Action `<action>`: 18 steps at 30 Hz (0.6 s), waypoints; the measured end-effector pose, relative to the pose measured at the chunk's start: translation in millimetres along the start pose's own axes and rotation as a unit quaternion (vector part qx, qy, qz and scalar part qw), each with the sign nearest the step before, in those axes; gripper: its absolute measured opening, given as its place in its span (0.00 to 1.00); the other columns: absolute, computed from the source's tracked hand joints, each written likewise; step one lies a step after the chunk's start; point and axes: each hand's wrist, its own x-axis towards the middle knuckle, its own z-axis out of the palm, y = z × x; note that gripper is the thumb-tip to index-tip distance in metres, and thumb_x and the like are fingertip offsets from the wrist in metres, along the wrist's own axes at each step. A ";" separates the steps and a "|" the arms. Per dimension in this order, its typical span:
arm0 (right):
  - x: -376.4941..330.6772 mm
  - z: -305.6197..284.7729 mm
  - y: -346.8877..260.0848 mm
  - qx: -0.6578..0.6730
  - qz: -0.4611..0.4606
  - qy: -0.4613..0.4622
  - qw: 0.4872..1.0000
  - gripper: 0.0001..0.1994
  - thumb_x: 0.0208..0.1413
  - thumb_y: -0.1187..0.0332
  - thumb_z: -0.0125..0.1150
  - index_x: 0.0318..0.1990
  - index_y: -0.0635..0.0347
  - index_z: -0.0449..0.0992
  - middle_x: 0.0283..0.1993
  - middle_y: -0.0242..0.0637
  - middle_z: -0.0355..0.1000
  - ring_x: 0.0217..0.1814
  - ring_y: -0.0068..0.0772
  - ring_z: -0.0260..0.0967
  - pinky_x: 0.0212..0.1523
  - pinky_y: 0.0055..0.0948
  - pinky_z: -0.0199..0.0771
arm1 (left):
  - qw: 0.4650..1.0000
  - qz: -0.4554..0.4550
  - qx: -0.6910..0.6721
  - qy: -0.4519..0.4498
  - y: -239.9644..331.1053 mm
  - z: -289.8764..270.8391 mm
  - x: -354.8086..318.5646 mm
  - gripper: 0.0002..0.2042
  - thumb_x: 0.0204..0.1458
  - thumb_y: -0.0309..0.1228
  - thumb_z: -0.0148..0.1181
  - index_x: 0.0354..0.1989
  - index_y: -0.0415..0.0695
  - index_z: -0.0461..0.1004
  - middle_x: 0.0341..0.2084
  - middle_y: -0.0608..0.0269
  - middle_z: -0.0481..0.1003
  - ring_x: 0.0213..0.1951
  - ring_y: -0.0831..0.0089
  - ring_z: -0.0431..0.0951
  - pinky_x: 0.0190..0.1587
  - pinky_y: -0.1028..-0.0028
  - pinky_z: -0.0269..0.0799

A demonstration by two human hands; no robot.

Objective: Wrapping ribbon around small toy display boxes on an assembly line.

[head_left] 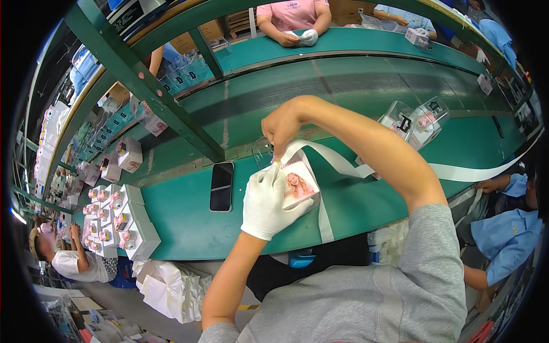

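My left hand, in a white glove, is wrapped round a small white-and-pink box with a printed portrait on its front, which stands tilted above the green bench. Bare and bent inward at the wrist, my right hand pinches a wide white ribbon at the top of the box. From my fingertips the ribbon loops right, under my right forearm, and on toward the right rim. Another length of it hangs below the box. A clear plastic case shows partly behind my hands.
A black phone lies left of my hands. White boxes with pink items stand at the bench's left end. Two clear cases sit beyond my right forearm. A green metal post rises at left. Co-workers sit across the conveyor and at right.
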 end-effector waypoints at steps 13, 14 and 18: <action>-16.1 44.7 50.6 0.317 -0.137 0.111 0.932 0.11 0.62 0.64 0.61 0.32 0.62 0.80 0.62 0.46 0.72 0.76 0.38 0.57 0.62 0.35 0.63 | 0.985 -0.045 -0.026 -0.162 4.8 -36.6 39.3 0.37 0.40 0.51 0.73 0.53 0.35 0.73 0.55 0.44 0.73 0.55 0.47 0.72 0.59 0.54 0.67; -14.3 53.4 49.6 0.392 -0.137 0.158 0.896 0.10 0.63 0.63 0.59 0.37 0.61 0.80 0.64 0.46 0.71 0.70 0.36 0.62 0.60 0.37 0.67 | 0.994 -0.001 -0.006 -0.110 0.4 -32.4 38.6 0.37 0.41 0.51 0.72 0.54 0.35 0.72 0.56 0.43 0.72 0.59 0.47 0.70 0.63 0.53 0.64; 3.2 87.9 57.4 0.668 -0.187 0.211 0.688 0.12 0.71 0.65 0.49 0.49 0.63 0.74 0.57 0.40 0.76 0.60 0.27 0.70 0.49 0.26 0.70 | 0.981 -0.128 -0.050 -0.133 -39.1 -1.2 19.6 0.49 0.47 0.47 0.71 0.71 0.30 0.53 0.71 0.33 0.53 0.75 0.43 0.48 0.74 0.52 0.47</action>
